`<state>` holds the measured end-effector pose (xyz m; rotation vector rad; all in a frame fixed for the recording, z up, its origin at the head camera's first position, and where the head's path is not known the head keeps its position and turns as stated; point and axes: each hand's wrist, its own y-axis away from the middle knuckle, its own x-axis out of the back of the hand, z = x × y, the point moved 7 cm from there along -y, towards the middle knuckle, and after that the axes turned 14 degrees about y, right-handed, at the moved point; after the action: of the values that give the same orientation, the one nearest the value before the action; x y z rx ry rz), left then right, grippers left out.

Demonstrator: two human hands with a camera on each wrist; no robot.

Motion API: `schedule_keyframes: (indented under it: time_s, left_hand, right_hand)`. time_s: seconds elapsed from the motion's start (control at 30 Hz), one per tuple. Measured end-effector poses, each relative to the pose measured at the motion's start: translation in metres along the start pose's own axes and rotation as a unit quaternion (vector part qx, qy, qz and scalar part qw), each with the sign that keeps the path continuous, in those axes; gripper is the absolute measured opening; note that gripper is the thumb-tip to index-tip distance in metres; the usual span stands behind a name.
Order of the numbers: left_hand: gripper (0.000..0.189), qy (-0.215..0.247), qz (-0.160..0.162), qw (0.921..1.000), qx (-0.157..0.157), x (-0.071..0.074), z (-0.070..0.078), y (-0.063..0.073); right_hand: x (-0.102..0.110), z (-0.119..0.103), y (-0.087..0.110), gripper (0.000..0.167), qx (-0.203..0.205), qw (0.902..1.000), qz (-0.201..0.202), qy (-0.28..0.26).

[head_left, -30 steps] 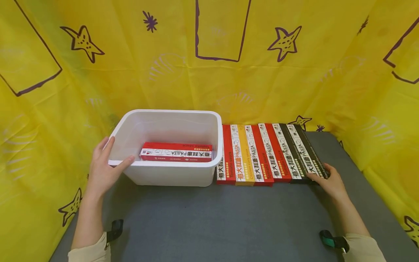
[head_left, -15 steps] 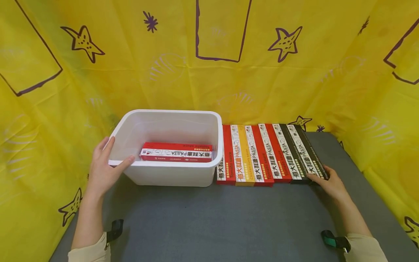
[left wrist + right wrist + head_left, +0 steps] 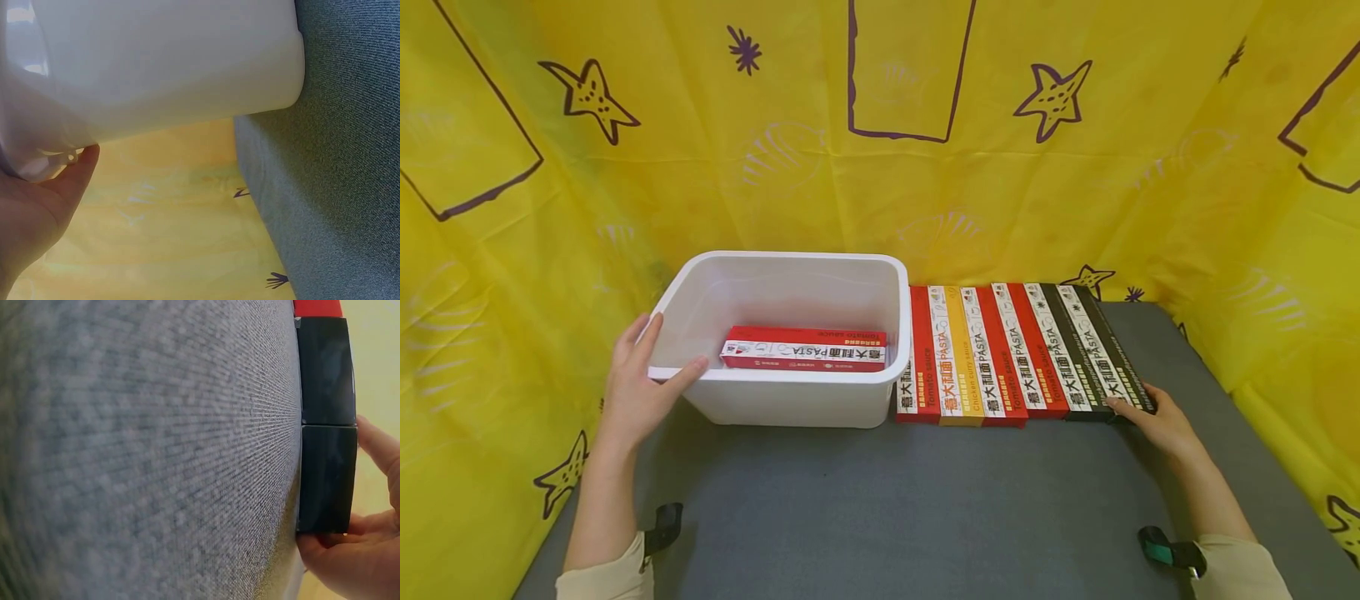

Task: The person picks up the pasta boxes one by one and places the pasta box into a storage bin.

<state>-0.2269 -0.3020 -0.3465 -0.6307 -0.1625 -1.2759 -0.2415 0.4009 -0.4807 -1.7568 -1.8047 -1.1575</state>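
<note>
My left hand [image 3: 642,392] grips the near left corner of a white plastic bin [image 3: 790,404], thumb over the front rim and fingers along its left side. In the left wrist view, fingertips curl up behind the rim. One red tomato sauce pasta box [image 3: 805,350] lies flat inside the bin. On the right, my right hand [image 3: 1165,425] holds the near end of the outermost black pasta box [image 3: 1097,342]. The right wrist view has the thumb on its top edge, close to the seam with the neighbouring black box [image 3: 325,372], and fingers against the opposite side.
A row of pasta boxes lies side by side right of the bin: red ones [image 3: 997,350], a yellow chicken curry one [image 3: 961,358] and black ones. The bin partly hides the leftmost red box. Yellow patterned cloth [image 3: 880,192] hangs around the grey table [image 3: 887,508].
My right hand has shifted very slightly to the right at the near end of the outermost black box. The left hand and the bin have stayed put.
</note>
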Motion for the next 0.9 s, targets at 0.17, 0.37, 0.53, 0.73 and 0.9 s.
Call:
schedule_keyframes:
  time_s: [0.17, 0.37, 0.53, 0.73, 0.9]
  left_hand:
    - [0.085, 0.003, -0.002, 1.0000, 0.003, 0.000, 0.000, 0.001]
    - [0.085, 0.002, -0.004, 1.0000, 0.006, 0.000, 0.000, 0.001]
    - [0.085, 0.001, -0.003, 1.0000, 0.006, -0.001, 0.000, 0.001]
    - [0.085, 0.001, -0.002, 1.0000, 0.006, 0.000, -0.001, 0.000]
    - [0.085, 0.000, -0.001, 1.0000, 0.005, 0.000, -0.001, 0.001]
  right_hand:
    - [0.000, 0.001, -0.001, 0.101, 0.003, 1.0000, 0.000, 0.002]
    - [0.002, 0.003, 0.000, 0.101, 0.002, 1.0000, 0.002, 0.001]
    - [0.004, 0.002, 0.000, 0.100, 0.005, 0.9999, 0.007, 0.010]
    - [0.008, 0.002, 0.001, 0.097, 0.012, 0.9991, 0.034, 0.022]
    - [0.010, 0.005, 0.004, 0.099, 0.003, 0.9982, 0.042, 0.042]
